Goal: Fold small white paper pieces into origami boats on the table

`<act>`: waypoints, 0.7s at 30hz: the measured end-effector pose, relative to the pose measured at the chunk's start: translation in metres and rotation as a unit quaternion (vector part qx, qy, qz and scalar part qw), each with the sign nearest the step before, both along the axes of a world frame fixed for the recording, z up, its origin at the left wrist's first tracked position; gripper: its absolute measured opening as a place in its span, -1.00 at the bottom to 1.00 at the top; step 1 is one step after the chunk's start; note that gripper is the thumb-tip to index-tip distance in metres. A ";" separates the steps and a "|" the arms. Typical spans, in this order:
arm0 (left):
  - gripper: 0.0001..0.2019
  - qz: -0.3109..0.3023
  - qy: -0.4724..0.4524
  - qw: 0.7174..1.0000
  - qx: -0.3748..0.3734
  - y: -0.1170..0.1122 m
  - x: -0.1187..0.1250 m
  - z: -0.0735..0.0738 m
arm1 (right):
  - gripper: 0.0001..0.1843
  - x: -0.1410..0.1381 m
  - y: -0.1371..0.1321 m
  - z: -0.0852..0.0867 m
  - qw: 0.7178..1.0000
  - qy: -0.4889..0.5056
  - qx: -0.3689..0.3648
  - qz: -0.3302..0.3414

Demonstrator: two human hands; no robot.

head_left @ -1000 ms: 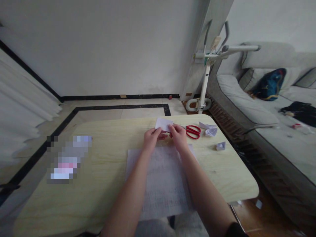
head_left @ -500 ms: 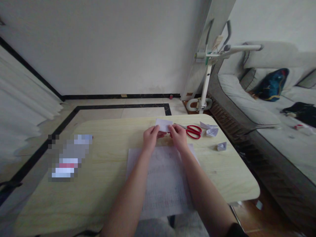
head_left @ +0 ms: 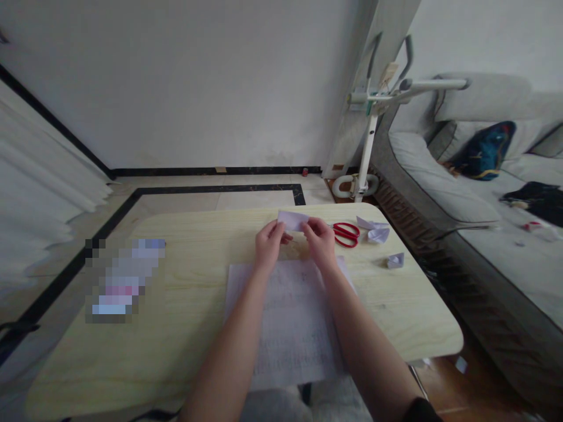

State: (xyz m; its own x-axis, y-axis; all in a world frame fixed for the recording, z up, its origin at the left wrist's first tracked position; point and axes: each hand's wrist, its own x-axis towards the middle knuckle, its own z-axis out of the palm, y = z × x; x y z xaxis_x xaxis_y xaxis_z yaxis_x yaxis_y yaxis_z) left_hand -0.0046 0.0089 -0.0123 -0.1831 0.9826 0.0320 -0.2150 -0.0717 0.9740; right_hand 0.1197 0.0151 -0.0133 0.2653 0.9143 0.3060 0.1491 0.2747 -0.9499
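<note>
Both my hands hold a small folded white paper (head_left: 292, 219) above the far middle of the light wooden table (head_left: 185, 281). My left hand (head_left: 269, 242) pinches its left lower edge. My right hand (head_left: 320, 239) pinches its right end, fingers curled over the top. A large sheet of white paper (head_left: 290, 328) with faint print lies on the table under my forearms. Red-handled scissors (head_left: 345, 233) lie just right of my right hand.
Folded paper pieces (head_left: 373, 231) and a small paper boat (head_left: 394, 260) sit on the table's right side. A blurred patch (head_left: 123, 281) lies at the left. A grey sofa (head_left: 457, 193) with a blue bag and a white stand (head_left: 367, 140) are on the right.
The small paper has tipped flatter and lower between my fingers, and my right hand's fingers have shifted over its right end. My arms stay in place.
</note>
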 end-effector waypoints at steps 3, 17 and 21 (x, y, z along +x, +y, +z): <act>-0.48 0.041 -0.045 0.998 0.013 0.002 0.001 -0.001 | -0.81 0.000 -0.005 0.005 0.993 -0.086 0.052 -0.063; -0.71 0.053 0.042 0.998 -0.021 0.002 -0.007 -0.002 | -0.63 -0.009 -0.015 0.006 0.969 -0.211 0.125 0.003; -0.75 0.015 0.103 0.994 0.032 -0.002 -0.005 0.003 | -0.65 -0.001 -0.005 0.002 0.998 -0.057 0.025 -0.021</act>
State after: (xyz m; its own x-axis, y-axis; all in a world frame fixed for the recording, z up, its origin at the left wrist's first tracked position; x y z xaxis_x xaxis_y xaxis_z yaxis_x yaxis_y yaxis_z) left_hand -0.0092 0.0065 -0.0088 -0.1954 0.9716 0.1331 -0.0088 -0.1375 0.9905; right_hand 0.1185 0.0097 -0.0118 0.2646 0.8856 0.3817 0.2679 0.3128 -0.9113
